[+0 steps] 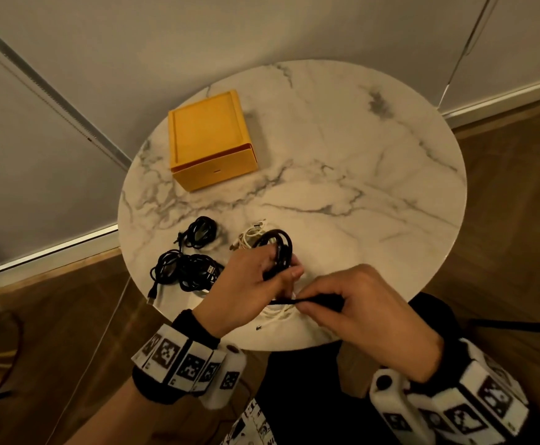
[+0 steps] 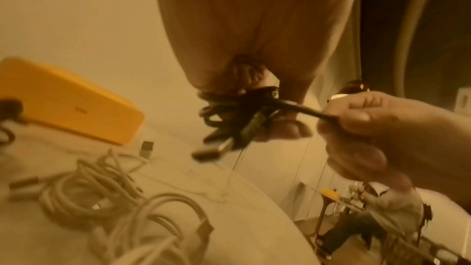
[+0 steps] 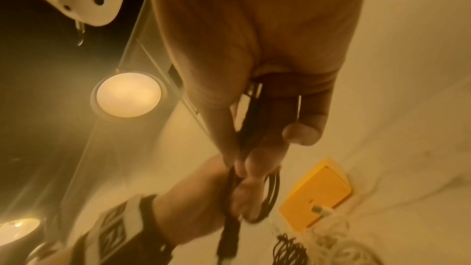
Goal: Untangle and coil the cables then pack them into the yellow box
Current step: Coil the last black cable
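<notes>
Right half of table (image 1: pixel 374 175) bare; yellow box (image 1: pixel 210 139), black cable bundles (image 1: pixel 185 268) crowd left.

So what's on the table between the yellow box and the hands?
In the head view, bare marble lies next to the yellow box; nearer the hands lie a small black cable bundle and a white cable.

My left hand (image 1: pixel 249 284) is up above the table, and its fingers are curled round a little bundle of black cable (image 1: pixel 278 248). My right hand (image 1: pixel 368 313) sits just beside it, and its thumb and fingers (image 2: pixel 356 116) pinch the loose end of that same cable, pulled out straight between the two hands. Both wrists have white bands with black square marks on them, and both arms reach in from the near side.
</notes>
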{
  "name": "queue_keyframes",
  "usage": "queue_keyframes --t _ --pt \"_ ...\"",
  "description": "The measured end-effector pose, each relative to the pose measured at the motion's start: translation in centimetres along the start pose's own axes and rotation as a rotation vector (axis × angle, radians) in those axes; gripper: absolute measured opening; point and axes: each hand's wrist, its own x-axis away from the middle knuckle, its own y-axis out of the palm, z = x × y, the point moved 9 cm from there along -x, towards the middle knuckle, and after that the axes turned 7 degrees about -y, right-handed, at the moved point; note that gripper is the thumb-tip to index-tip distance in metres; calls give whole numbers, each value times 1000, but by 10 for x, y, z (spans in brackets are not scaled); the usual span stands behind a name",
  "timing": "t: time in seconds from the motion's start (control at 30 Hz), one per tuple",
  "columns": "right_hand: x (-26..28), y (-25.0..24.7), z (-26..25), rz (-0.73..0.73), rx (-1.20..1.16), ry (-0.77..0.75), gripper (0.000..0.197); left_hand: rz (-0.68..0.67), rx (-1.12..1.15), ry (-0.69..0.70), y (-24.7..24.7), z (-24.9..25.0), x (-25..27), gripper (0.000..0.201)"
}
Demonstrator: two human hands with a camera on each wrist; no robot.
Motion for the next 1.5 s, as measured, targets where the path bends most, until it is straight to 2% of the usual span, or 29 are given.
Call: queue_keyframes --t 0.07,0.13,0.23,0.33,0.47,0.57,0.63,0.7,0.83,0.97,1.1,1.17,1.23,1.27,1.4,1.5 --pt "-2 -14 3 38 -35 -4 17 -75 -96 12 7 -2 3 20" --pt "-5 -20 3 48 -75 -37 14 -197 43 -7 20 -3 6 33" --pt "-7 -24 8 91 -153 -19 12 -318 304 -36 26 3 10 26" --pt "-6 -25 16 151 -175 27 23 -453 470 -34 27 8 13 16" --pt "-11 -8 13 81 -571 48 19 -651 737 -76 30 5 18 16" --pt "-17 -5 11 81 -767 88 22 -710 935 -106 27 1 19 18" --pt "-20 -5 15 100 -768 126 20 -655 899 -97 23 -4 15 21" --pt "-22 -3 24 122 -836 180 16 -545 800 -78 19 -10 9 26" --pt "-22 1 33 50 -941 237 25 -319 840 -92 6 -26 0 25" --pt "-19 7 36 19 -952 285 33 -231 840 -151 9 -30 -4 21" --pt "-19 16 46 81 -959 389 46 -150 810 -170 14 -30 -9 33" --pt "-19 17 48 112 -937 418 31 -64 836 -168 14 -33 -10 32" --pt "-20 15 44 87 -835 372 13 38 918 -193 11 -37 -8 25" --pt "-21 14 39 56 -768 330 14 82 993 -227 9 -41 -7 23" --pt "-23 12 33 34 -632 259 6 90 1184 -312 17 -41 1 20" --pt "-24 11 34 73 -636 258 14 17 1252 -315 25 -34 1 14"
